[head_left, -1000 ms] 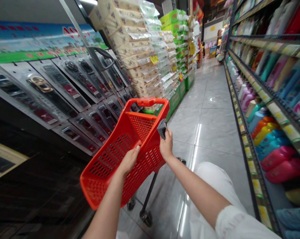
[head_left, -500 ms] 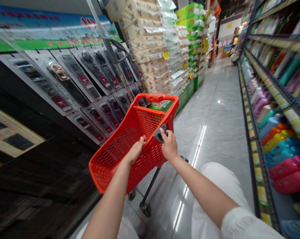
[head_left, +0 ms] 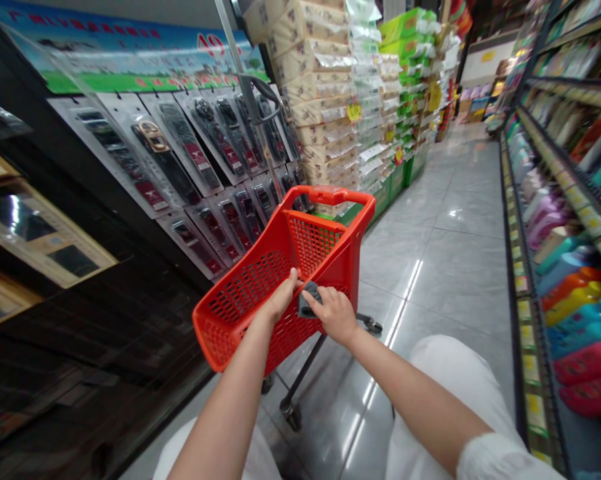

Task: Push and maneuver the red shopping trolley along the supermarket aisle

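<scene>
A red plastic shopping cart [head_left: 245,303] with mesh walls and a red handle stands tilted in front of me on a black wheeled frame. My left hand [head_left: 280,300] grips the near rim of the basket. My right hand [head_left: 333,313] is closed on a small grey cloth [head_left: 308,303] pressed against the basket's near wall, right beside the left hand. Nothing shows inside the basket. My knees in white trousers are below.
On the left is a dark display wall [head_left: 170,153] hung with packaged goods, then stacked tissue packs [head_left: 325,87]. Shelves of coloured bottles [head_left: 570,287] run along the right. A glossy grey tile aisle [head_left: 445,247] stretches ahead between them.
My right hand with the cloth has slid down and left along the basket wall, toward my left hand. The view has shifted right, and the cart sits nearer the middle.
</scene>
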{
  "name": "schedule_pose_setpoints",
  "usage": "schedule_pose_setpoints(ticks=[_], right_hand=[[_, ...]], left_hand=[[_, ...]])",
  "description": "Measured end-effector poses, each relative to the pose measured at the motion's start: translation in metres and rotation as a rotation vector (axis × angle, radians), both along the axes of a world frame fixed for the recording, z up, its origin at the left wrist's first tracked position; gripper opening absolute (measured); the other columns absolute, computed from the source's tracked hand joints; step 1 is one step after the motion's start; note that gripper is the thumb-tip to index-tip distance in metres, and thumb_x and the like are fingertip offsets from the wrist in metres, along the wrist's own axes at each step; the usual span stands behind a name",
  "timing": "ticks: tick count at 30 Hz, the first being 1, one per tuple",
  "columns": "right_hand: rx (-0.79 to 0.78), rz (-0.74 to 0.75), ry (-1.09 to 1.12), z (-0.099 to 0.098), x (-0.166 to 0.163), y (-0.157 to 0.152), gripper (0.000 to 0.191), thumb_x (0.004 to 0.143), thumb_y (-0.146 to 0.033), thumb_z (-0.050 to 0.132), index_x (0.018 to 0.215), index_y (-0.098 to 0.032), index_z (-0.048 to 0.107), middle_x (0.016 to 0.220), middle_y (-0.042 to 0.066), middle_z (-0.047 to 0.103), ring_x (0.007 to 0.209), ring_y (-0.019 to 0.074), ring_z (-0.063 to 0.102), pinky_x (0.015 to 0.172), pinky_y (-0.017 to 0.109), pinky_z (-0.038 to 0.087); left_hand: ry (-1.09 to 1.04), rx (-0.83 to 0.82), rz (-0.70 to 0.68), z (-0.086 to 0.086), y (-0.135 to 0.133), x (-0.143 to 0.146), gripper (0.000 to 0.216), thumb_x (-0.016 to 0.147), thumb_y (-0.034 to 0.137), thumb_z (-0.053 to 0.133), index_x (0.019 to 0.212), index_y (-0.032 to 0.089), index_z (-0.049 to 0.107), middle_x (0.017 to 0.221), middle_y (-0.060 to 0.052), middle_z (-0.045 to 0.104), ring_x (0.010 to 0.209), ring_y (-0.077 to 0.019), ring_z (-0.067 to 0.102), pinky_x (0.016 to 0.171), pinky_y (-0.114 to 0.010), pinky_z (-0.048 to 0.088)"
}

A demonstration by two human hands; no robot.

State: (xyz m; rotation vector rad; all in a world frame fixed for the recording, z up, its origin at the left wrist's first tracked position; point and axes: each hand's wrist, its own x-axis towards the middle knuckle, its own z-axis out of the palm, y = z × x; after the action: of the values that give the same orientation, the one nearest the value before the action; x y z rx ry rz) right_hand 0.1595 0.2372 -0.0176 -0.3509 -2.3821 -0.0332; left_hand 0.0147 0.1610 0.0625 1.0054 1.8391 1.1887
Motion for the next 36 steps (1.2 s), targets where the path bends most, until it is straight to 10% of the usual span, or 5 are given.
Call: schedule_pose_setpoints(ticks=[11, 17, 25, 31, 36], right_hand=[[-0.312, -0.377, 0.288, 0.043, 0.015, 0.071, 0.069, 0.079, 0.0, 0.042, 0.135, -0.036, 0.058, 0.112, 0.01, 0.054, 0.097, 0.0229, 0.05, 0.078, 0.033, 0.048], [-0.2, -0.344, 0.314, 0.072, 0.018, 0.088, 0.068, 0.082, -0.001, 0.044, 0.139, -0.036, 0.053, 0.139, 0.009, 0.048, 0.112, 0.0272, 0.045, 0.09, 0.043, 0.045], [-0.091, -0.032, 0.046, 0.041, -0.003, 0.026, 0.058, 0.088, -0.008, 0.047, 0.138, -0.035, 0.054, 0.15, -0.001, 0.048, 0.108, 0.0274, 0.044, 0.084, 0.04, 0.047], [-0.132, -0.174, 0.142, 0.045, 0.005, 0.053, 0.061, 0.085, -0.003, 0.044, 0.138, -0.03, 0.055, 0.15, 0.001, 0.047, 0.103, 0.027, 0.044, 0.087, 0.042, 0.048], [-0.069, 0.003, 0.131, 0.018, -0.002, 0.011, 0.057, 0.089, -0.006, 0.044, 0.139, -0.031, 0.054, 0.149, 0.002, 0.048, 0.105, 0.0248, 0.044, 0.093, 0.041, 0.048]], left_hand=[[-0.02, -0.028, -0.02, 0.002, 0.001, -0.001, 0.094, 0.079, 0.087, 0.02, 0.084, 0.012, 0.078, 0.07, -0.009, 0.075, 0.067, -0.0226, 0.067, 0.069, -0.033, 0.051], [-0.194, -0.042, -0.018, -0.003, 0.001, -0.006, 0.093, 0.077, 0.088, 0.025, 0.087, 0.012, 0.078, 0.07, -0.009, 0.074, 0.064, -0.0213, 0.065, 0.066, -0.032, 0.049], [-0.405, -0.014, -0.088, -0.001, 0.003, -0.008, 0.095, 0.081, 0.085, 0.019, 0.089, 0.01, 0.077, 0.073, -0.012, 0.075, 0.067, -0.0216, 0.065, 0.073, -0.034, 0.048], [-0.565, -0.061, -0.153, 0.003, -0.001, -0.007, 0.107, 0.08, 0.085, 0.005, 0.089, 0.005, 0.076, 0.071, -0.016, 0.074, 0.063, -0.022, 0.066, 0.068, -0.032, 0.049], [-0.612, -0.03, -0.123, -0.002, 0.0, -0.014, 0.107, 0.082, 0.082, 0.003, 0.104, 0.003, 0.072, 0.08, -0.018, 0.075, 0.069, -0.023, 0.068, 0.071, -0.032, 0.051]])
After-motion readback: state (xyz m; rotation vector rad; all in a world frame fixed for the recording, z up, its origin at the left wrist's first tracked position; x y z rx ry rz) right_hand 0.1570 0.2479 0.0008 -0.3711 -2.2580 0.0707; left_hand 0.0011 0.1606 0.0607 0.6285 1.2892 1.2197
